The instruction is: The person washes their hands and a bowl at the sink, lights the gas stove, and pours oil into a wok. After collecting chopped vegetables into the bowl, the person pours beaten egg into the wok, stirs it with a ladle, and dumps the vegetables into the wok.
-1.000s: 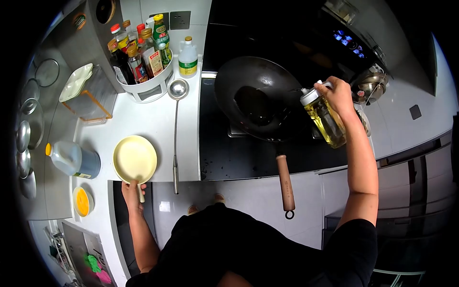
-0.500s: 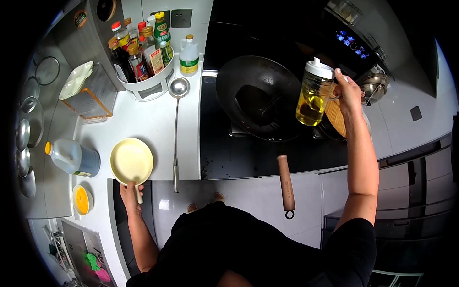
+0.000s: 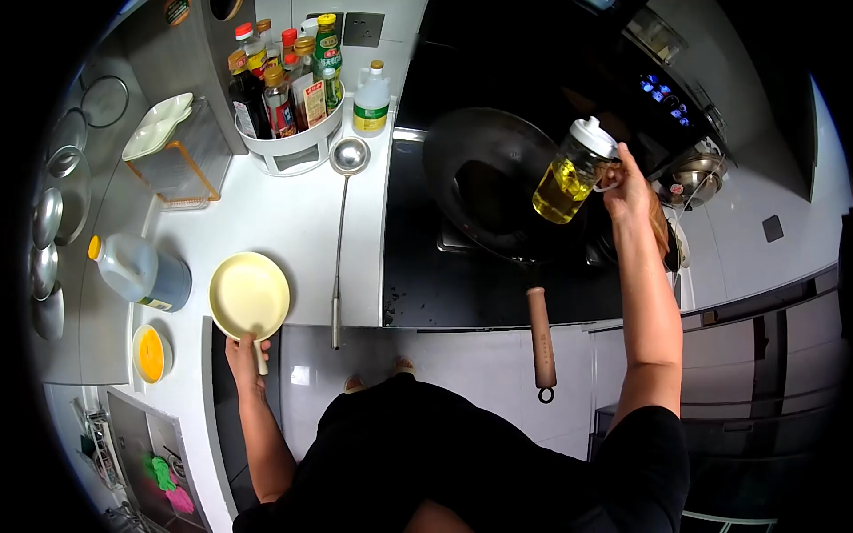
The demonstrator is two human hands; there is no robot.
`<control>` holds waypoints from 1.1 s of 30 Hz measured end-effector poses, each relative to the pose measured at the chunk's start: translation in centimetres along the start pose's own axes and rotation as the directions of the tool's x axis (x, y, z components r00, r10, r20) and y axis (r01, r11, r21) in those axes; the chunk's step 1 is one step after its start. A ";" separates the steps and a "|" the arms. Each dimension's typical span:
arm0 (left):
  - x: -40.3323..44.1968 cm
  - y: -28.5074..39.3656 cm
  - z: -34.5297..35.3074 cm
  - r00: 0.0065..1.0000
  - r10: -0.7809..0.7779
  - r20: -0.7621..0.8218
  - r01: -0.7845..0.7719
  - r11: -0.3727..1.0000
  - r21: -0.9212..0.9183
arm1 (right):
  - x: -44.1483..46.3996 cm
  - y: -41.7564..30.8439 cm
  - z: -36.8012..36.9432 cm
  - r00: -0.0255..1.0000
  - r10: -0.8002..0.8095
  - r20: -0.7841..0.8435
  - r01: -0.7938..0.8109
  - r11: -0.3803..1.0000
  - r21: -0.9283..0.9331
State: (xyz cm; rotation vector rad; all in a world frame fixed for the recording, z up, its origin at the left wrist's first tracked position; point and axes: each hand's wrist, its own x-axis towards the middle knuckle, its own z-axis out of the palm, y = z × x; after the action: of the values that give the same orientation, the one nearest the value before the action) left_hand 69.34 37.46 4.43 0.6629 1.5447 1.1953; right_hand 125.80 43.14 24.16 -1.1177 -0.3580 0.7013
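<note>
My left hand (image 3: 245,362) is closed around the handle of a small cream frying pan (image 3: 250,293), at the edge of the white counter; no food shows in the pan. High on the right, my right hand (image 3: 629,185) grips the handle of a clear oil bottle (image 3: 563,188) with a white lid and spout. Yellow oil fills its lower part, and the bottle leans a little. It is at the right side of a black wok (image 3: 484,191) on the stove. The wok's wooden handle (image 3: 540,333) points toward me.
A long ladle (image 3: 349,156) lies on the counter (image 3: 213,213) beside a round rack (image 3: 298,151) of sauce bottles. At the left are a jug with a yellow cap (image 3: 147,274) and a bowl of beaten egg (image 3: 151,354). A sink (image 3: 142,435) is lower left.
The oil bottle in my right hand has moved left toward the wok and leans more. My left hand still holds the cream pan. The whole view has shifted slightly.
</note>
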 end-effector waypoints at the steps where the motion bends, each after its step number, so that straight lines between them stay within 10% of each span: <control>1: 0.0 0.1 -0.2 1.000 0.001 -0.003 -0.001 1.000 -0.001 | -0.4 0.6 0.6 0.999 -0.024 -0.029 0.023 0.999 -0.042; 15: -0.1 -1.1 -4.3 0.995 -0.094 0.011 0.095 0.987 -0.130 | -6.5 2.3 10.4 0.961 -0.115 0.252 0.002 0.913 0.408; 22: -3.4 0.2 -5.9 0.996 -0.086 -0.029 0.081 0.985 -0.149 | -12.4 12.0 20.9 0.822 0.106 0.560 -0.277 0.933 0.230; 33: -8.1 -1.1 -9.0 0.988 -0.105 -0.116 0.088 0.986 -0.144 | -18.8 31.6 28.0 0.761 0.393 0.517 -0.494 0.867 0.068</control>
State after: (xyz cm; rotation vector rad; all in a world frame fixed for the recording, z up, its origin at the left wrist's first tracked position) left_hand 63.70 26.86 6.32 0.4244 1.5612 1.2769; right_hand 85.00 58.03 8.43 -0.8190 -0.4395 1.4341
